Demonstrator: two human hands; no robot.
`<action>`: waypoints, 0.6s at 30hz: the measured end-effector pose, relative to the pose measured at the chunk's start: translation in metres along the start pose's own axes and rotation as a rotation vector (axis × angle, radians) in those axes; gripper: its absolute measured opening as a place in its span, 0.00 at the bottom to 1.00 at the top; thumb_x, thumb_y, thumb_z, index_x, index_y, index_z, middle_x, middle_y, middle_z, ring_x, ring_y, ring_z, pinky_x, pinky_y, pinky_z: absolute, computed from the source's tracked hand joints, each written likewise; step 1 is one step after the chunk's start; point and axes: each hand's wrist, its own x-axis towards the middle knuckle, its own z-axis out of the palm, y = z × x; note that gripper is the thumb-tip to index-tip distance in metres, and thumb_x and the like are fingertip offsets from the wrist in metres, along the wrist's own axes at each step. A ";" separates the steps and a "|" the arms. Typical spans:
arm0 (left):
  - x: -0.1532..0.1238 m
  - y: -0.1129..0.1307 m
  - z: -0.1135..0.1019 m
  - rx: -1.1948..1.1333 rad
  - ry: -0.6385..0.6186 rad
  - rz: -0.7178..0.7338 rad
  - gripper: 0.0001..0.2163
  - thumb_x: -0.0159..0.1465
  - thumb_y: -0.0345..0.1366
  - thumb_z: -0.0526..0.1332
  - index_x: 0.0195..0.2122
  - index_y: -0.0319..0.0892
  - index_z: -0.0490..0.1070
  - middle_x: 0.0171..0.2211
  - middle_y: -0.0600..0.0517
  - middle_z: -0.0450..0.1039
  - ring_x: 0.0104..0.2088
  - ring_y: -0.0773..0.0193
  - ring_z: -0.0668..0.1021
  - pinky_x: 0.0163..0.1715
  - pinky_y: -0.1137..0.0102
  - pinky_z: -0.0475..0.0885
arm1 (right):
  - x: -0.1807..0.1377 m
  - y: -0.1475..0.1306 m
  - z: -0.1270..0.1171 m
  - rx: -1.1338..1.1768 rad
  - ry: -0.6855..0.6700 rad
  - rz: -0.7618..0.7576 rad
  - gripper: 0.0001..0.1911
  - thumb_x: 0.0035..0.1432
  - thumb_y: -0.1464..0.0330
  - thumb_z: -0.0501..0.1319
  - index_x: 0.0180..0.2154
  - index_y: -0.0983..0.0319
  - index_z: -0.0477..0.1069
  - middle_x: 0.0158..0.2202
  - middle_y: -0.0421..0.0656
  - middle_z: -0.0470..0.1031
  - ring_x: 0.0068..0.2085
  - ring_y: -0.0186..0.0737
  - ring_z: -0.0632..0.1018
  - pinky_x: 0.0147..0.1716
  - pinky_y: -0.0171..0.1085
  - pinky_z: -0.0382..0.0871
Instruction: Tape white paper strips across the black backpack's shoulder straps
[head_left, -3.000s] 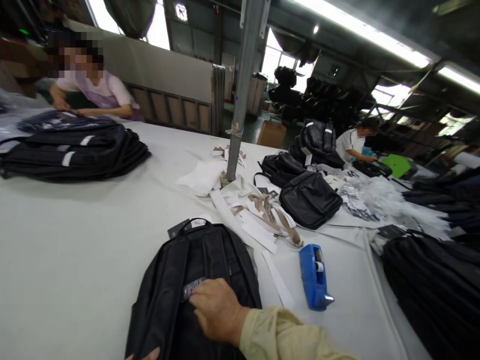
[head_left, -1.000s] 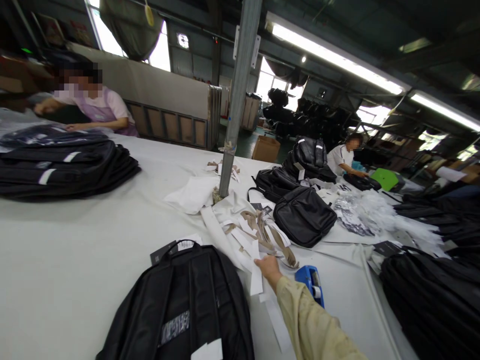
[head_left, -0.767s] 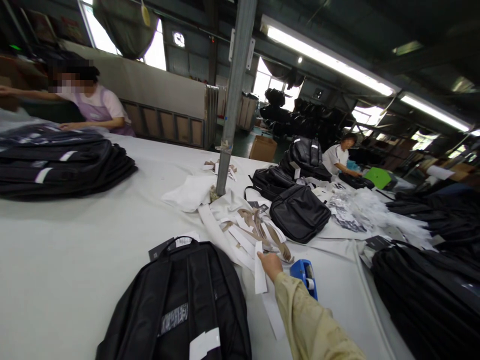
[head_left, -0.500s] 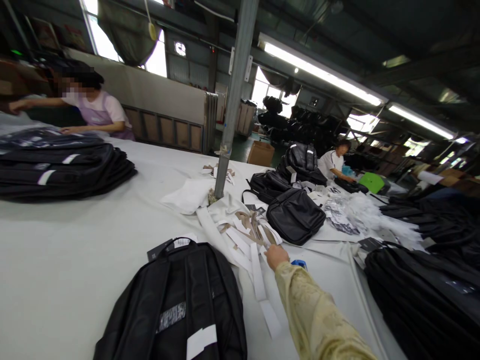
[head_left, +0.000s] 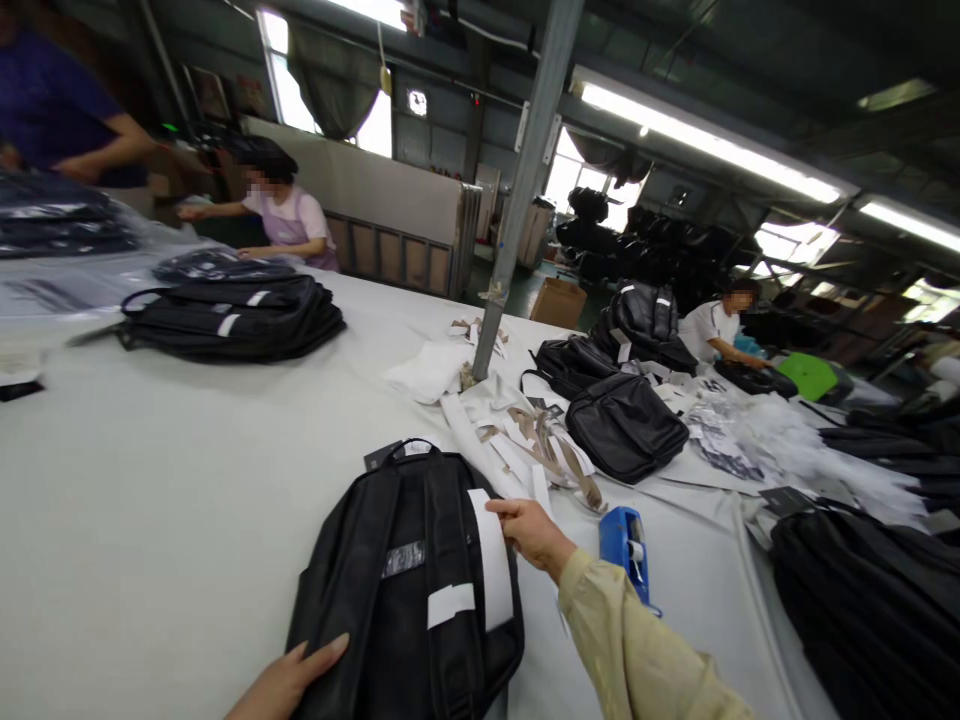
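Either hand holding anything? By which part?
Right hand pinches white paper strip near its top end, over the black backpack. Left hand just rests on the backpack.

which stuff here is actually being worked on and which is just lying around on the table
In hand:
black backpack under the left hand
white paper strip held by the right hand
shorter white strip across the backpack

Lying about:
blue tape dispenser
loose strips pile
black shoulder bag
stacked black bags

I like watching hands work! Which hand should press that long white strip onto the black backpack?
Probably the right hand: it already pinches the white strip over the backpack. The left hand rests flat on the bag's lower edge.
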 end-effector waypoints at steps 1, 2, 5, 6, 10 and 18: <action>-0.003 0.002 0.001 -0.033 -0.041 -0.014 0.27 0.46 0.41 0.78 0.44 0.40 0.70 0.37 0.41 0.82 0.44 0.41 0.82 0.42 0.57 0.81 | -0.004 -0.004 0.009 0.000 -0.019 -0.040 0.24 0.49 0.72 0.61 0.51 0.66 0.76 0.41 0.48 0.80 0.41 0.41 0.79 0.43 0.39 0.72; -0.005 0.004 0.001 -0.057 -0.074 -0.025 0.27 0.47 0.40 0.77 0.45 0.39 0.70 0.37 0.40 0.82 0.43 0.41 0.82 0.41 0.56 0.81 | -0.008 -0.008 0.015 -0.029 -0.027 -0.091 0.23 0.49 0.73 0.61 0.49 0.65 0.77 0.40 0.48 0.80 0.41 0.41 0.79 0.44 0.39 0.72; -0.011 0.011 0.002 -0.073 -0.111 -0.028 0.25 0.49 0.38 0.76 0.44 0.37 0.70 0.36 0.39 0.82 0.39 0.42 0.83 0.38 0.57 0.81 | -0.018 -0.025 0.024 -0.277 -0.009 -0.296 0.12 0.49 0.73 0.63 0.37 0.63 0.81 0.37 0.46 0.79 0.40 0.41 0.77 0.46 0.41 0.70; -0.012 0.014 0.002 -0.073 -0.121 -0.031 0.24 0.50 0.37 0.76 0.43 0.36 0.70 0.35 0.39 0.82 0.37 0.43 0.83 0.37 0.57 0.81 | -0.022 -0.030 0.026 -0.374 0.001 -0.369 0.07 0.49 0.72 0.64 0.32 0.63 0.80 0.39 0.47 0.78 0.42 0.42 0.76 0.48 0.41 0.69; -0.017 0.028 -0.001 -0.064 -0.147 -0.073 0.23 0.47 0.37 0.77 0.40 0.34 0.72 0.32 0.38 0.82 0.33 0.45 0.83 0.36 0.58 0.81 | -0.036 -0.041 0.040 -0.530 -0.060 -0.437 0.06 0.54 0.72 0.61 0.30 0.63 0.78 0.44 0.48 0.77 0.46 0.43 0.76 0.50 0.39 0.67; -0.021 0.047 -0.013 0.006 -0.145 -0.144 0.18 0.48 0.37 0.76 0.35 0.35 0.74 0.30 0.39 0.81 0.30 0.48 0.83 0.33 0.61 0.81 | -0.056 -0.036 0.056 -0.545 -0.358 -0.030 0.10 0.48 0.70 0.60 0.28 0.64 0.81 0.22 0.40 0.75 0.28 0.37 0.74 0.28 0.33 0.62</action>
